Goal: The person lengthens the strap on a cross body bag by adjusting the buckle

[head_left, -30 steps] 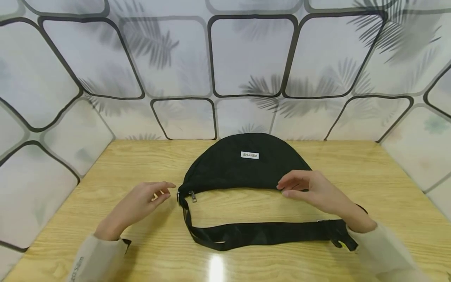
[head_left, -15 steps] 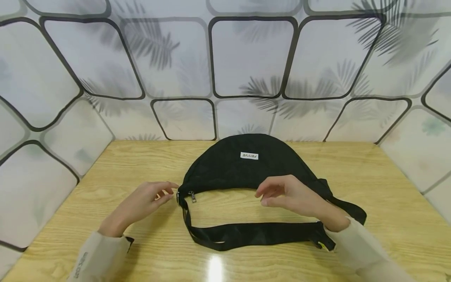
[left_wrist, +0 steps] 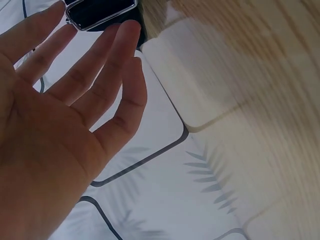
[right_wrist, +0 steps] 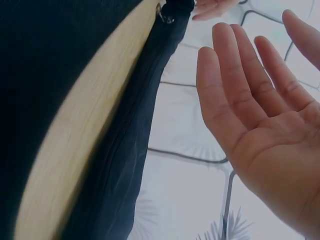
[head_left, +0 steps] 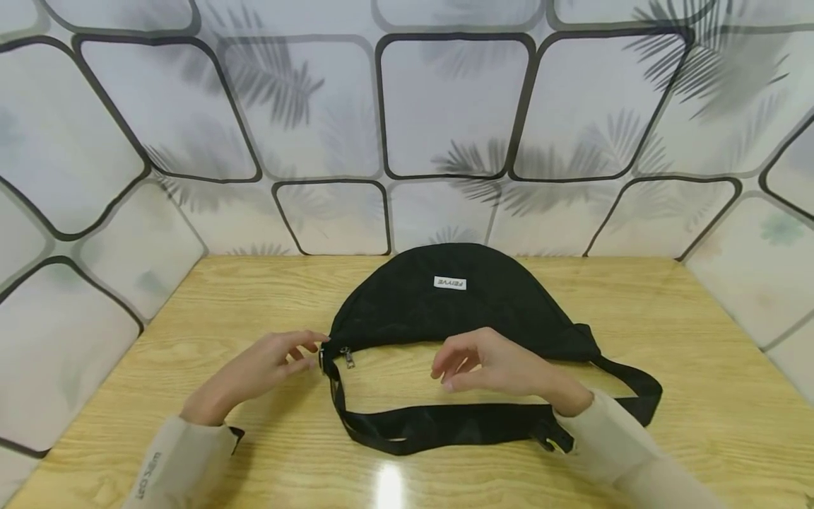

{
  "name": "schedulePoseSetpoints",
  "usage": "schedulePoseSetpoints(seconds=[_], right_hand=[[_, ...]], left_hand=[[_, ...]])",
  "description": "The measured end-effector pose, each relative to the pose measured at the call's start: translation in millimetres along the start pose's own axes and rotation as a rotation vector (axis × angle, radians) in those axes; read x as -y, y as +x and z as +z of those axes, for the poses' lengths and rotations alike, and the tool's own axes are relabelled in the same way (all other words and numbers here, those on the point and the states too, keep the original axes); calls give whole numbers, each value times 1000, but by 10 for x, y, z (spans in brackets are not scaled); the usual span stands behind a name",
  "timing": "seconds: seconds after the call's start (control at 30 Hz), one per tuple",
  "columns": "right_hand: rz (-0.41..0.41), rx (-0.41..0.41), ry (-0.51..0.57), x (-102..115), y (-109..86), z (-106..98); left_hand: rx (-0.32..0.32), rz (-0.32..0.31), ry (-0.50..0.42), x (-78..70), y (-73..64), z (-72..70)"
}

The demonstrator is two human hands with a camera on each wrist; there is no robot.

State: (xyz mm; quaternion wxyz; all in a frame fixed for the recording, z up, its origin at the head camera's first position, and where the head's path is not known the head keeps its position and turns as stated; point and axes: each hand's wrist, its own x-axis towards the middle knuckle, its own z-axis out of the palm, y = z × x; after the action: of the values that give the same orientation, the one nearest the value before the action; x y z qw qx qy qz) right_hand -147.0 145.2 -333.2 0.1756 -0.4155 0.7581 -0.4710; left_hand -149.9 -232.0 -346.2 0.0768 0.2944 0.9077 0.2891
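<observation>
Near edge: the left sleeve (head_left: 184,452) and right sleeve (head_left: 629,445) are entering from below, both cut off. A dark piece (head_left: 555,435) with a yellowish spot is showing at the right cuff; it has been shifting along with that cuff, so it is probably wrist gear rather than bag hardware.

Next: the black strap (head_left: 458,424) is lying in a long loop, part of it passing out of sight behind the right forearm.

Right hand (head_left: 490,364): over the last second it has been travelling leftward from the bag's right end and is now hovering over the gap between bag and strap. Its fingers are reaching out loosely, gripping nothing. The bag's right corner and the strap's bend are consequently showing now.

Left hand (head_left: 267,360): it has been closing the small gap to the metal buckle (head_left: 321,359). Its fingers are bending slightly without gripping; whether a fingertip is touching, I cannot tell. The left wrist view is cropping the buckle at its top edge.

Judgement: attention seems to be shifting toward the buckle end, with neither hand securing anything.

Farther: the black bag (head_left: 413,311) is lying flat on the table (head_left: 254,290), holding its position, its zipper pull (head_left: 348,359) sitting near the left corner. Whether the zip is standing open is staying unclear.

Farthest: a patterned wall covering (head_left: 451,106) is rising behind.
</observation>
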Motion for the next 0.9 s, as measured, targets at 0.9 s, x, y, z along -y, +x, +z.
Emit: schedulePoseSetpoints(seconds=[0.9], right_hand=[[67, 280, 77, 79, 343, 461]], left_hand=[[126, 1, -68, 46, 100, 36]])
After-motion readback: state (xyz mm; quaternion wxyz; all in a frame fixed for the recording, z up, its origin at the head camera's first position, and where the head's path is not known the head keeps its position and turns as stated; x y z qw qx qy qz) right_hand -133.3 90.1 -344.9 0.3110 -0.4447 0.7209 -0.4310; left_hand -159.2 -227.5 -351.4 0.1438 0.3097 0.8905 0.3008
